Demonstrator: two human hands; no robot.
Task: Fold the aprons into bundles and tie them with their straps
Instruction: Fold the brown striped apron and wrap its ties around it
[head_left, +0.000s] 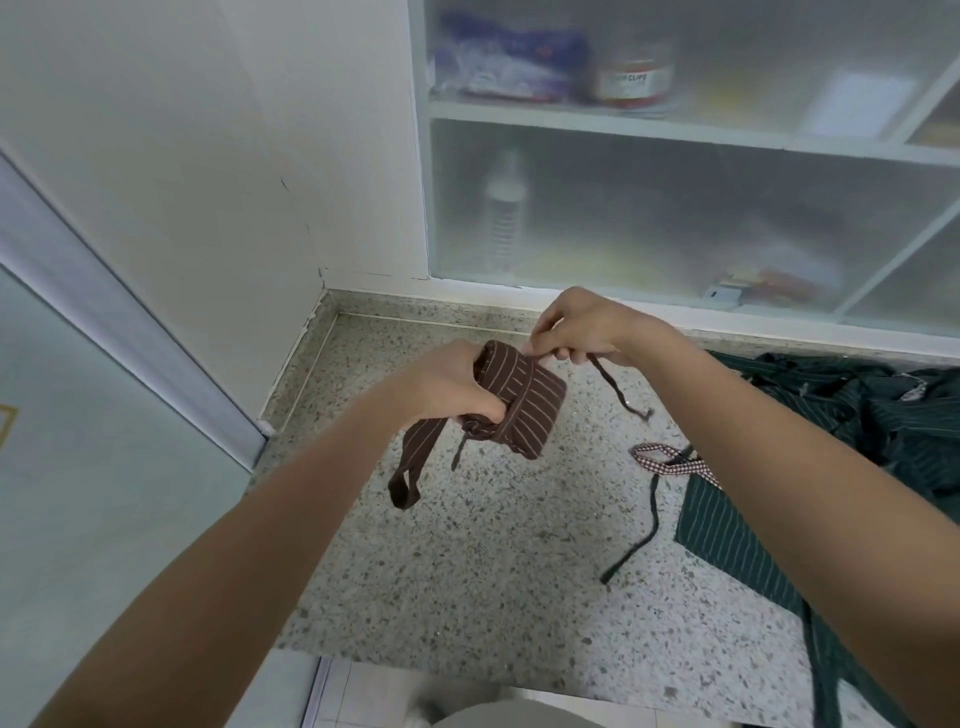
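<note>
A speckled terrazzo counter (467, 545) is seen below the two bare forearms, which reach forward from the lower corners of the view. Held above that counter, clear of its surface, is a brown striped apron bundle (519, 400), rolled tight.

The bundle is gripped at its near left end by the left hand (447, 384), fingers curled round the cloth, thumb underneath. A brown striped loop strap (413, 467) hangs down from beneath this hand, and a thinner dark tie dangles just beside it.

The right hand (587, 327) is placed at the far upper edge of the bundle. Its fingers are curled and a thin dark strap (618, 387) is pinched between them; the strap trails down to the right and ends in a frayed tip in the air.

On the counter to the right, partly covered by the right forearm, a dark green striped apron (727, 525) is laid out flat, with a red-and-white checked neck band (670, 460) at its top and a dark tie (639, 530) running across the counter. Behind it a heap of dark green striped aprons (852, 405) is piled against the back edge.

Further back, a white cabinet with frosted panels (675, 208) is noted; a water bottle (504, 208), a jar (631, 78) and other blurred items are visible through the panels. A plain white wall (208, 156) stands to the left.
</note>
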